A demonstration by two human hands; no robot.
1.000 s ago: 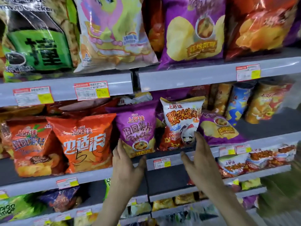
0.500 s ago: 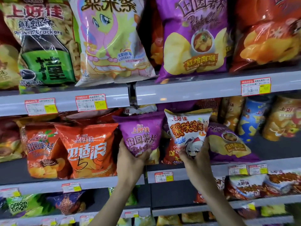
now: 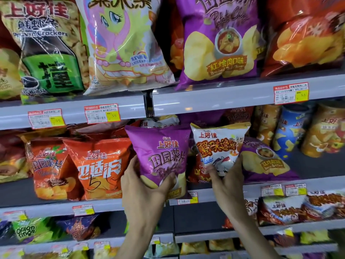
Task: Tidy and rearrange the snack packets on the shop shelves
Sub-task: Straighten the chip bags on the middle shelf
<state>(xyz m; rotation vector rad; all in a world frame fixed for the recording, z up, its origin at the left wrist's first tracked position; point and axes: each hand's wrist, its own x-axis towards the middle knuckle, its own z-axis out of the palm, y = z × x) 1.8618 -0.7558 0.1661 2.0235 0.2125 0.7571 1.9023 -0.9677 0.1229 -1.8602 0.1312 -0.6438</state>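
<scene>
Both hands have closed within the last second: they came up open and short of the middle shelf (image 3: 46, 208), and now each has a packet by its lower end. The left hand (image 3: 143, 195) wraps the bottom of the purple packet (image 3: 160, 152), thumb pressed across the front, fingers curled round the left edge and behind (their tips are hidden). The right hand (image 3: 227, 186) pinches the bottom of the white packet (image 3: 218, 144), thumb on the front, fingers curled round its right side. Both packets stand upright, side by side at the front of the middle shelf, and the purple one's bottom overhangs the lip. Reaching looks finished, so shifting or straightening the pair probably comes next. Just to the right a flat purple packet (image 3: 265, 161) lies on its back; further back stand snack tubs (image 3: 291, 131).
</scene>
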